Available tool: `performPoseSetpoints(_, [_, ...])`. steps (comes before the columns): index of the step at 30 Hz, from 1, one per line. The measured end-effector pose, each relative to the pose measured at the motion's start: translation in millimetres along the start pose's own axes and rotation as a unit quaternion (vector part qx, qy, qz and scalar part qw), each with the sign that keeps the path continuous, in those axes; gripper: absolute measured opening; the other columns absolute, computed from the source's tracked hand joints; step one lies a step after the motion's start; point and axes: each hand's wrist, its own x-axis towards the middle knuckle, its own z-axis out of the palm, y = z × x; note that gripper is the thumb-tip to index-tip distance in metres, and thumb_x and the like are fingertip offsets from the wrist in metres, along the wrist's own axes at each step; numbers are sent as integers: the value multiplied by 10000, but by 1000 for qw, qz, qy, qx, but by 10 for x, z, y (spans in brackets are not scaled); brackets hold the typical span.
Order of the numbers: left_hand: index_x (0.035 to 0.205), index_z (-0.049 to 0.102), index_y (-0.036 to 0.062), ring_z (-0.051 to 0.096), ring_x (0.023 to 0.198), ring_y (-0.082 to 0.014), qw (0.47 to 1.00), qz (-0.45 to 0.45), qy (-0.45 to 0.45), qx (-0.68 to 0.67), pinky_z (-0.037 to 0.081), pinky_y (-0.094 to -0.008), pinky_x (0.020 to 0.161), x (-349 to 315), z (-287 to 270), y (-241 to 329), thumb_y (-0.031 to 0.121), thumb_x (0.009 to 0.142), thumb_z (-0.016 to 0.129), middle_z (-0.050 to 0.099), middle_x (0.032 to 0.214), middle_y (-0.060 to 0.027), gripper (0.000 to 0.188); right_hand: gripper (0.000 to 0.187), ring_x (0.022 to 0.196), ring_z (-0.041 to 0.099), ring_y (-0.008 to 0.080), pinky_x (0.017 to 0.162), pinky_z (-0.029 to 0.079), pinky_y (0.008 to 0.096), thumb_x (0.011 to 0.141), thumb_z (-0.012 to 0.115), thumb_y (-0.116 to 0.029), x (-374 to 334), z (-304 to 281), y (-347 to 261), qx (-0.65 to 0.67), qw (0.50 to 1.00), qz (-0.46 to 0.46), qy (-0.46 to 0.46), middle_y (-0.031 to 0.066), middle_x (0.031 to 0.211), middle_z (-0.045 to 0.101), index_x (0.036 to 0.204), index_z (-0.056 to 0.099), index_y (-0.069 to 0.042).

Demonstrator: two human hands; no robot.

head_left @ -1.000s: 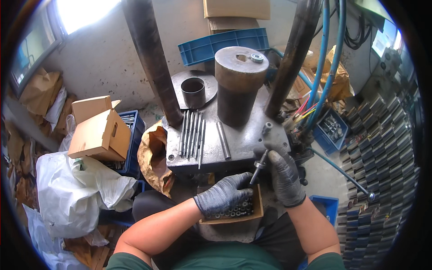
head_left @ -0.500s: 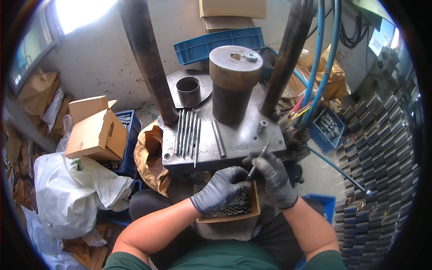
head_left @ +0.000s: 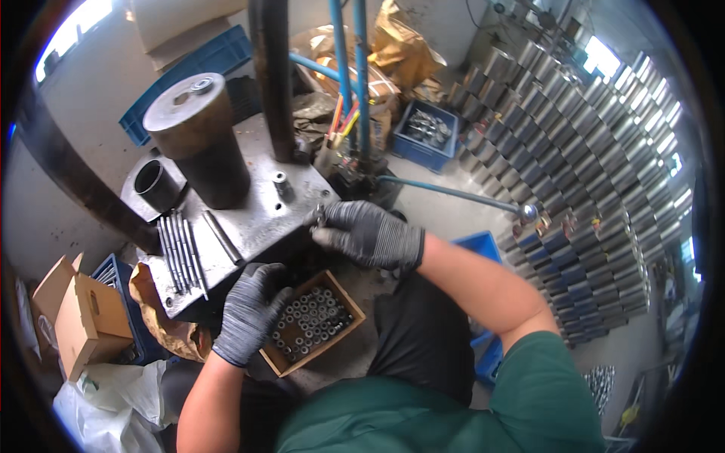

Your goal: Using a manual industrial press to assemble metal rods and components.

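My right hand [head_left: 370, 235], in a grey knit glove, is closed in a pinch at the front right corner of the steel press plate [head_left: 260, 208]. Between its fingertips a slim metal shaft [head_left: 320, 216] shows only in part, pointing nearly toward me. My left hand [head_left: 251, 311], gloved alike, hovers at the left side of an open cardboard box [head_left: 323, 349], thumb apart from the fingers and nothing visible in it. Many small metal rings [head_left: 308, 320] stand in that box. Several stepped shafts [head_left: 180, 253] lie side by side on the plate, near a single plain rod [head_left: 221, 236].
A thick steel cylinder [head_left: 215, 162] bears a ball bearing [head_left: 202, 86]. Beside it are a short tube [head_left: 156, 186] and a small upright bushing [head_left: 280, 181]. A ball-ended lever [head_left: 461, 193] sticks out right. Stacked metal cylinders [head_left: 559, 166] and a blue parts bin [head_left: 425, 134] stand beyond.
My view has swung to the right. My left hand has come off the shaft and moved apart over the box's left side; my right hand keeps the shaft, now seen nearly end-on.
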Motion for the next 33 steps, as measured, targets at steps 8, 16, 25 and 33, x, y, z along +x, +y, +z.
performPoseSetpoints(8, [1207, 686, 50, 669, 1066, -384, 984, 40, -127, 117, 554, -469, 918, 14, 93, 20, 244, 900, 781, 669, 1116, -175, 376, 347, 725, 728, 162, 637, 586, 304, 1067, 609, -357, -2185, -789, 1447, 106, 926, 313, 182, 59, 924, 722, 1187, 651, -34])
performPoseSetpoints(16, [1213, 687, 38, 671, 1026, -419, 948, 49, -228, 216, 547, -505, 912, -147, 167, -214, 284, 866, 795, 678, 1094, -219, 439, 361, 628, 699, 233, 527, 572, 345, 1038, 570, -468, -4459, -71, 2965, 373, 500, 439, 646, 79, 855, 727, 1164, 618, -134])
performPoseSetpoints(25, [1186, 695, 26, 701, 1008, -379, 965, -34, -234, 117, 573, -451, 881, -321, 101, 35, 218, 865, 811, 691, 1069, -204, 391, 330, 749, 741, 248, 546, 591, 357, 1038, 618, -404, -4617, 644, 3592, 415, 309, 368, 772, 86, 926, 706, 1222, 633, -132])
performPoseSetpoints(33, [1195, 720, 70, 685, 1014, -410, 934, 1, -287, 211, 553, -501, 912, -309, 454, -368, 306, 899, 758, 697, 1095, -206, 380, 316, 744, 714, 243, 711, 545, 405, 1041, 658, -346, -4825, 751, 3974, -348, 682, 404, 500, 82, 819, 709, 1210, 665, -79])
